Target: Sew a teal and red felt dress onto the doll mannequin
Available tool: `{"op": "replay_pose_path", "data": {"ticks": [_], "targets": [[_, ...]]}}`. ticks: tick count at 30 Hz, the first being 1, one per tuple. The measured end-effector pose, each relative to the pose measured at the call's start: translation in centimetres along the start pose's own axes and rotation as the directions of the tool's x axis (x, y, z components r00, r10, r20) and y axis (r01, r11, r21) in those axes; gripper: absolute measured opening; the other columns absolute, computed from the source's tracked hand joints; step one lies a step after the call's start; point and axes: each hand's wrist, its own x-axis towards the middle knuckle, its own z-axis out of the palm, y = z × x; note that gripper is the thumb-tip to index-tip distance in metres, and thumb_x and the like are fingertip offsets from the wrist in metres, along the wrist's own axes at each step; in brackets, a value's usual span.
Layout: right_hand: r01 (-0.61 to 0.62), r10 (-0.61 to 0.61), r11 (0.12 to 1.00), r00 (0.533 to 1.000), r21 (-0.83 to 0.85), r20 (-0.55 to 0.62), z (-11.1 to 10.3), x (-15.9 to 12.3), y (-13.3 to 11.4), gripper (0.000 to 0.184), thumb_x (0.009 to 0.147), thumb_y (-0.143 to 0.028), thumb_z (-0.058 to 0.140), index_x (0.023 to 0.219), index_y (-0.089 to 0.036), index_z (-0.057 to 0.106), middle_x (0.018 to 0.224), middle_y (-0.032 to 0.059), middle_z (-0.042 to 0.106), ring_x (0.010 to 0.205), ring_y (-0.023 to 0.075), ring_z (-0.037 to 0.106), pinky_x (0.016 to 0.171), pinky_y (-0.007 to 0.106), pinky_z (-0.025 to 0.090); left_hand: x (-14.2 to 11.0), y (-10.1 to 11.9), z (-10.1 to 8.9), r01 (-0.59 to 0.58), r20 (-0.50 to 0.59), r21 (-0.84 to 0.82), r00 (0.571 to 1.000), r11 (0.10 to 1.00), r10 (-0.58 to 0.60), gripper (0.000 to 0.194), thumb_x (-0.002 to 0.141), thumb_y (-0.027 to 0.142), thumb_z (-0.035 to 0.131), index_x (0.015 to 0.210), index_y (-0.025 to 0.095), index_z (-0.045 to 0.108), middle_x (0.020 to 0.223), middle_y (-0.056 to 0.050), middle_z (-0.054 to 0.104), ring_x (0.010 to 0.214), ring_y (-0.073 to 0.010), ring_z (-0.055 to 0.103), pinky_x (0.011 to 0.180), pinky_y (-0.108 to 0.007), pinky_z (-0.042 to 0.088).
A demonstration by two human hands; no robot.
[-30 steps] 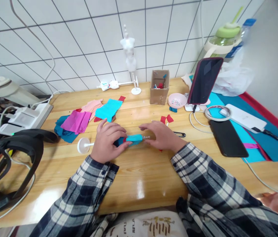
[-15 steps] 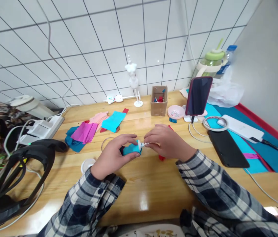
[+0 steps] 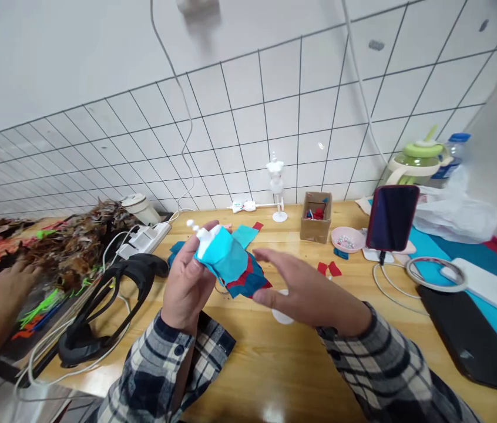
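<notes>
My left hand [image 3: 191,288] is closed round a small white mannequin [image 3: 207,236], held tilted above the table with its neck pointing up and left. Around its body is a doll dress [image 3: 226,258], bright turquoise on top, with a red band and dark teal cloth toward the hem. My right hand [image 3: 304,288] is beside the hem, fingers and thumb spread; whether the thumb touches the cloth I cannot tell. A round white stand base [image 3: 282,308] shows partly behind the right hand.
At the back stand another mannequin [image 3: 276,179] and a cardboard box [image 3: 315,218] with scraps. A pink bowl [image 3: 348,239] holds beads, next to a propped phone [image 3: 392,217]. Left are black headgear [image 3: 107,305], a power strip [image 3: 145,238] and another person's hand [image 3: 8,288].
The mannequin has been raised off the table and turned, its neck swinging from right to upper left. My right hand has left the neck and moved to the hem. The view has shifted left.
</notes>
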Motion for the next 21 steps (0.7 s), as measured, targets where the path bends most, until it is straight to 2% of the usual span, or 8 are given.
{"op": "replay_pose_path", "data": {"ticks": [2,3,5,8,11,14,17,21], "targets": [[-0.048,0.02,0.994,0.962,0.097,0.274,1.2,0.2,1.2,0.047,0.087,-0.05,0.058,0.124,-0.022,0.055,0.121,0.0083,0.066,0.105,0.0242,0.062,0.088,0.038,0.048,0.3,0.0,0.2,-0.025,-0.055,-0.049,0.998,0.998,0.022,0.06,0.074,0.054,0.071,0.123,0.022,0.062,0.12,-0.01,0.067,0.117,-0.0316,0.06,0.097,-0.043,0.052],[-0.068,0.02,0.988,0.946,0.137,0.324,1.9,0.3,1.6,0.04,0.088,-0.047,0.058,0.12,-0.021,0.058,0.116,0.0074,0.068,0.101,0.023,0.063,0.086,0.036,0.048,0.4,0.0,0.3,-0.037,-0.073,-0.066,0.997,0.997,0.032,0.06,0.075,0.055,0.07,0.123,0.022,0.061,0.122,-0.01,0.067,0.119,-0.032,0.059,0.099,-0.044,0.051],[-0.114,0.022,0.961,0.941,0.254,0.339,3.3,0.4,2.1,0.026,0.093,-0.038,0.051,0.106,-0.019,0.063,0.097,0.0044,0.072,0.086,0.0176,0.065,0.078,0.029,0.047,0.6,0.1,0.3,-0.047,-0.096,-0.093,0.995,0.995,0.038,0.062,0.076,0.057,0.068,0.125,0.022,0.059,0.125,-0.011,0.065,0.122,-0.0333,0.057,0.101,-0.046,0.049],[-0.204,0.077,0.902,0.944,0.38,0.321,5.1,0.3,2.2,0.027,0.096,-0.029,0.041,0.094,-0.017,0.064,0.064,-0.0015,0.065,0.06,0.0103,0.058,0.062,0.021,0.044,0.7,0.5,-0.2,-0.016,-0.068,-0.148,0.998,0.989,0.006,0.068,0.076,0.063,0.064,0.13,0.023,0.054,0.132,-0.012,0.06,0.127,-0.0359,0.051,0.104,-0.051,0.045],[-0.283,0.152,0.871,0.933,0.401,0.326,6.2,0.1,2.1,0.024,0.094,-0.026,0.043,0.09,-0.016,0.064,0.054,-0.0044,0.056,0.05,0.0076,0.05,0.053,0.018,0.04,0.6,0.9,-1.1,0.074,0.062,-0.19,0.996,0.979,-0.063,0.086,0.067,0.075,0.063,0.137,0.027,0.046,0.141,-0.013,0.051,0.133,-0.0385,0.044,0.107,-0.056,0.04],[-0.397,0.162,0.79,0.87,0.467,0.466,6.8,-0.1,2.2,0.027,0.094,-0.029,0.041,0.094,-0.015,0.065,0.053,-0.0046,0.055,0.045,0.0073,0.047,0.048,0.017,0.039,0.6,1.1,-2.1,0.165,0.184,-0.172,0.974,0.971,-0.133,0.101,0.057,0.076,0.07,0.141,0.03,0.039,0.144,-0.014,0.047,0.132,-0.0377,0.045,0.11,-0.056,0.036],[-0.431,0.15,0.786,0.829,0.444,0.54,7.2,-0.2,2.2,0.029,0.095,-0.03,0.042,0.094,-0.014,0.067,0.056,-0.0031,0.057,0.046,0.007,0.048,0.048,0.017,0.04,0.6,0.6,-2.9,0.168,0.184,-0.14,0.973,0.976,-0.141,0.093,0.06,0.065,0.076,0.139,0.029,0.043,0.126,-0.011,0.059,0.114,-0.0301,0.061,0.111,-0.051,0.037],[-0.394,0.165,0.83,0.849,0.395,0.501,7.5,-0.3,2.3,0.029,0.095,-0.028,0.041,0.094,-0.014,0.067,0.056,-0.0026,0.058,0.048,0.0069,0.049,0.051,0.016,0.04,0.5,-0.3,-3.2,0.097,0.068,-0.125,0.994,0.987,-0.089,0.067,0.069,0.061,0.071,0.124,0.025,0.057,0.091,-0.003,0.063,0.089,-0.0205,0.067,0.106,-0.046,0.044]]}}
